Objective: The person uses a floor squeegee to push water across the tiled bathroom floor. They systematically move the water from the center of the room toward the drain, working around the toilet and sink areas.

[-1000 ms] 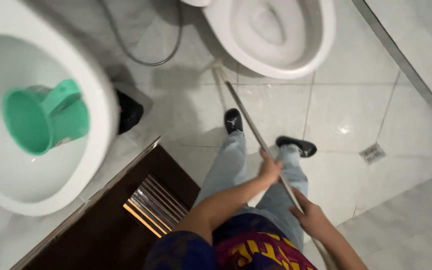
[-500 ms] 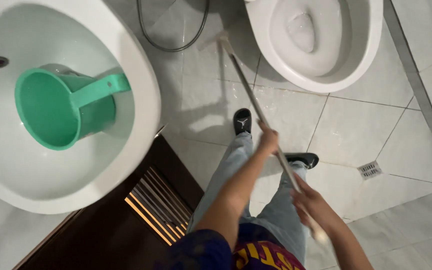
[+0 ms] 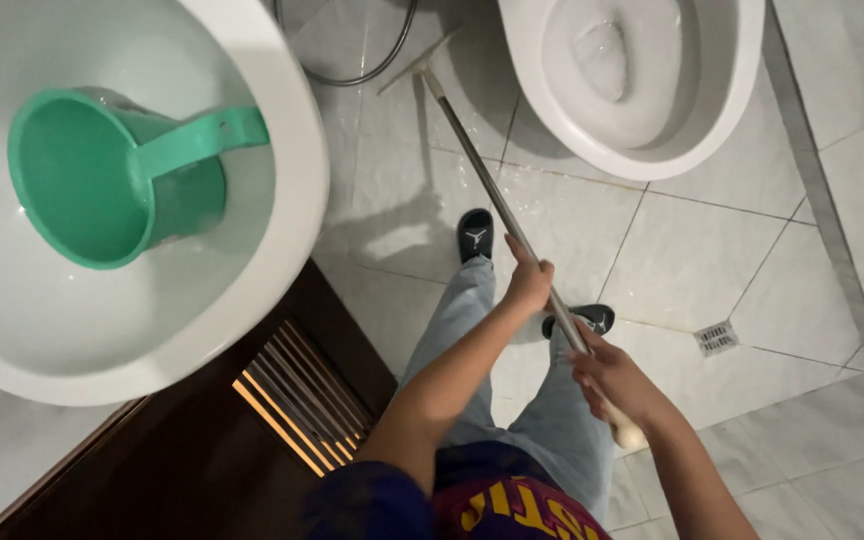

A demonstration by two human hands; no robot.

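A long metal pole (image 3: 482,170) runs from my hands down to a flat wiper head (image 3: 414,62) resting on the white tiled floor (image 3: 682,250), left of the white toilet bowl (image 3: 642,90). My left hand (image 3: 530,282) grips the pole about midway. My right hand (image 3: 607,378) grips it near the top end, close to my body. My feet in black slippers (image 3: 474,235) stand on the tiles beneath the pole.
A white sink basin (image 3: 282,250) at the left holds a green plastic scoop (image 3: 122,175). Below the sink is a dark wooden cabinet with slats (image 3: 292,400). A grey hose (image 3: 372,60) loops on the floor. A floor drain (image 3: 717,338) sits at the right.
The view has shifted, so the sink and toilet appear further right and down. The wiper head has moved further away along the floor beside the toilet. Both hands keep their grip.
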